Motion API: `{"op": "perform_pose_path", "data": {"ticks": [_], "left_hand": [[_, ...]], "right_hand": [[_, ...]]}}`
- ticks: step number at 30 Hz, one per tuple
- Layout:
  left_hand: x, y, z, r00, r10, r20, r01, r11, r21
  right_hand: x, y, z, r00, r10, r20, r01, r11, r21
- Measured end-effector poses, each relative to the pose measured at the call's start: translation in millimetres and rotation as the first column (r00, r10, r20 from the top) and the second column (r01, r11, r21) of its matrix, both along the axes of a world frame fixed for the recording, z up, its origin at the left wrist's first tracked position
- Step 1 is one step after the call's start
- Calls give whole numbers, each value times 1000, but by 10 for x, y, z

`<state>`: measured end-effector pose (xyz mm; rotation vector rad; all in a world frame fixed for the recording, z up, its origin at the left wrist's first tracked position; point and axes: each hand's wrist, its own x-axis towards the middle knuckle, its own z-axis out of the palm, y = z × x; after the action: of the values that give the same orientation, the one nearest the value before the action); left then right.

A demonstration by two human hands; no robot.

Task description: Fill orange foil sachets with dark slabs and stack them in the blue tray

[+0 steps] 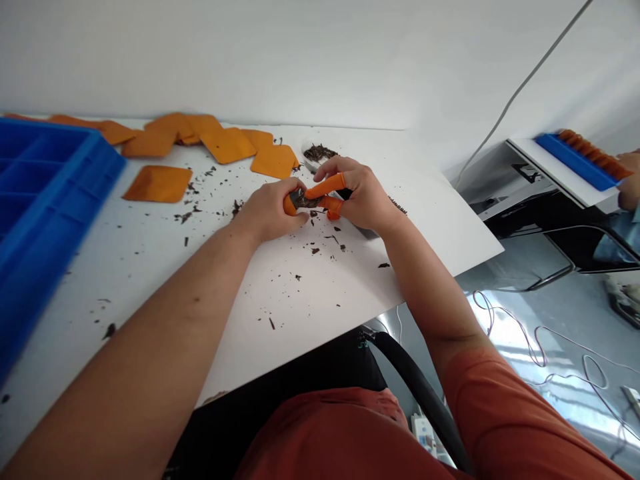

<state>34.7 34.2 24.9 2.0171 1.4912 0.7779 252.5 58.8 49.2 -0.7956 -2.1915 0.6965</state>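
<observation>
Dark-brown piece, right of blue tray: left hand and right hand both pinching it. Probably shaping; next likely calls for even finger pressure.

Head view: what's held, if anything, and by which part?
A small dark piece: the left hand holds its left end; the right hand is at its right end, its grip unclear.

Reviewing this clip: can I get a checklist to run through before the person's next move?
1. Piece held: ok; the left hand grips an orange-and-dark piece.
2. Finger covers on: ok; orange ones show on the right hand.
3. Brown shreds nearby: ok; just beyond the right hand.
4. Tabletop clean: not ok; dark bits scattered.
5. Grey object fully visible: not ok; the right hand partly hides it.
</observation>
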Motion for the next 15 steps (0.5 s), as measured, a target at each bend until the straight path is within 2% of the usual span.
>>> {"op": "perform_pose_path", "data": {"ticks": [5, 8, 15], "left_hand": [[6, 1, 2, 999, -13, 31, 14, 1000, -22], [7, 3, -3, 999, -26, 37, 26, 1000, -11], [33, -2, -8, 997, -73, 28, 74, 997, -23]], "right_hand": [[8, 18, -23, 995, 36, -91, -33, 999, 31], [14, 34, -37, 999, 6, -39, -6, 1000, 4], [34, 72, -25, 986, -130, 107, 112, 981, 161]]}}
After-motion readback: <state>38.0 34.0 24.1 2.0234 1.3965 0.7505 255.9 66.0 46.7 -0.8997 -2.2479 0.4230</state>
